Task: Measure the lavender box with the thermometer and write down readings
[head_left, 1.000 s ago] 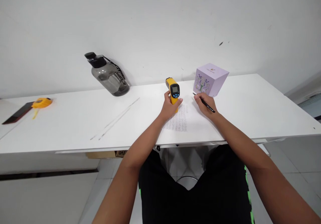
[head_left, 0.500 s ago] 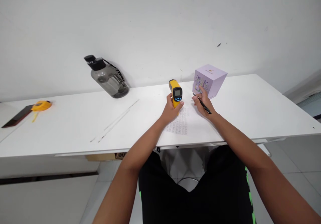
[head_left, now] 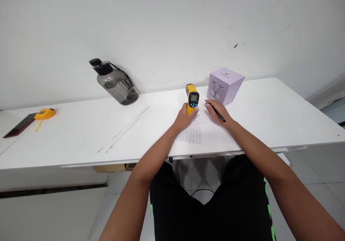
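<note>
My left hand [head_left: 185, 117] is wrapped round the handle of a yellow and black infrared thermometer [head_left: 192, 96], its small grey screen and blue buttons facing me. In my right hand [head_left: 219, 112] is a black pen [head_left: 217, 113], lying slantwise across the closed fingers. Just behind the right hand stands a lilac box [head_left: 230, 85] with a printed floral pattern on its front. Below the thermometer, a sheet with rows of handwriting [head_left: 190, 134] lies on the white table, partly covered by the left hand and forearm.
A grey transparent bottle [head_left: 116, 84] with a black lid stands near the wall at the left. Farther left lie a yellow tape measure [head_left: 45, 114] and a dark flat object [head_left: 20, 126]. The white table [head_left: 81, 129] ends at a front edge above my legs.
My left hand has shifted slightly right with the thermometer. The right hand's fingers, earlier raised in front of the box, have come down and closed in around the pen.
</note>
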Tool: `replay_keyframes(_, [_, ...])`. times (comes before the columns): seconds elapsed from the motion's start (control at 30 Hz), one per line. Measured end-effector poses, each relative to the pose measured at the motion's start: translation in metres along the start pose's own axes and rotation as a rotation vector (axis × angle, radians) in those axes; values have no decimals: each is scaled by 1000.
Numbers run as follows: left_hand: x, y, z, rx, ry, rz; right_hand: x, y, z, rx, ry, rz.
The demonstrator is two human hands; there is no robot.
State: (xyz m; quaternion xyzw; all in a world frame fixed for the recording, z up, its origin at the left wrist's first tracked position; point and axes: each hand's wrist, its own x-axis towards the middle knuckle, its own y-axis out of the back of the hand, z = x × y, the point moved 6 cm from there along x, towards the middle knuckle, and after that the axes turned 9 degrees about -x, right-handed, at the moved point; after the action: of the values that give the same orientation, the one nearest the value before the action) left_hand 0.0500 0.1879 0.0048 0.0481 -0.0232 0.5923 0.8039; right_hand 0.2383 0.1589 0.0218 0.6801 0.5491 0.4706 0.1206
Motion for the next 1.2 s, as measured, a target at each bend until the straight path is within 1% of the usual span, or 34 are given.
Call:
replay_keyframes(0.07, [0,0,2,-2,1,12,1,1,-2,6,36,24])
replay_keyframes(0.23, [-1,-1,5,-9,19,26,2,1,-2,31,-4,23])
replay_keyframes(0.4, [-2,-2,6,-3,11,13,1,2,-4,25,4,38])
replay_keyframes(0.6, [-1,-1,3,-22,34,18,2,2,-4,4,20,29])
replay_keyframes(0.73, [0,-1,3,-24,31,10,2,1,-3,0,2,13])
replay_keyframes(1.0, [1,-1,3,-42,20,15,2,2,-5,-8,19,-5])
replay_keyframes(1.1, [0,-2,4,-42,26,21,2,2,-5,1,-9,-32])
replay_keyframes(1.2, [0,-2,5,-36,30,29,2,1,-5,13,-54,-103])
